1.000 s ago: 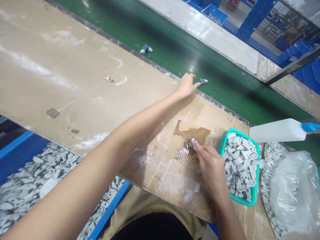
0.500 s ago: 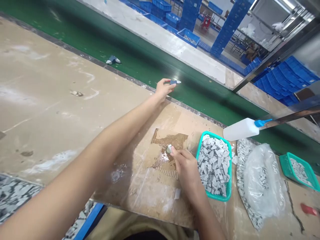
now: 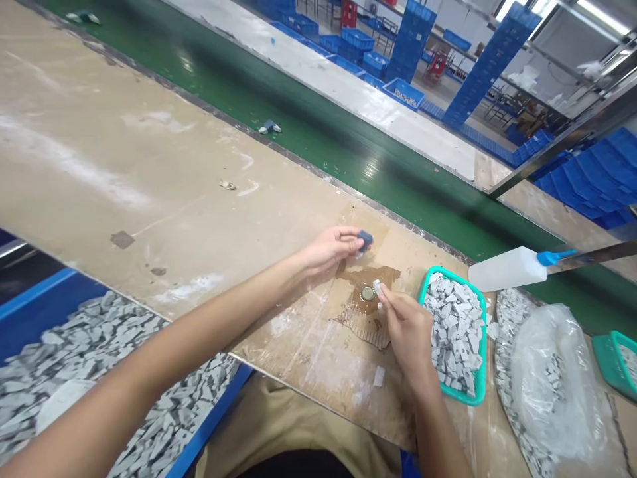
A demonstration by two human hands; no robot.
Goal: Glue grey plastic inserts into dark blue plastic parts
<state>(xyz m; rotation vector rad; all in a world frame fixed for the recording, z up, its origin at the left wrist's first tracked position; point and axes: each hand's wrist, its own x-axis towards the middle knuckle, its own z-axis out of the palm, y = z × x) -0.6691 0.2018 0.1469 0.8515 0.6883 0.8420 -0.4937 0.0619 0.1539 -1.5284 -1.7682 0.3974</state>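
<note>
My left hand (image 3: 334,247) pinches a small dark blue block (image 3: 365,240) above the table, just beyond a wet brown patch (image 3: 343,272). In my right hand (image 3: 405,325), a small whitish piece (image 3: 377,287) is held between thumb and fingertips. Close to that piece, a small round metal-rimmed cap (image 3: 367,293) sits in the wet patch. Right of my right hand stands a green basket (image 3: 484,355) full of grey-white chips (image 3: 455,332).
A white squeeze bottle (image 3: 507,269) with a blue nozzle lies tilted behind the basket. Farther right is a clear plastic bag (image 3: 557,385). A green belt (image 3: 318,149) runs along the far edge, carrying a blue-and-white piece (image 3: 269,127). A blue bin (image 3: 209,411) of chips stands lower left.
My left hand has come back from over the belt toward the wet patch, holding a blue block; whether it is the same one I cannot tell. My right hand's piece has moved off the cap.
</note>
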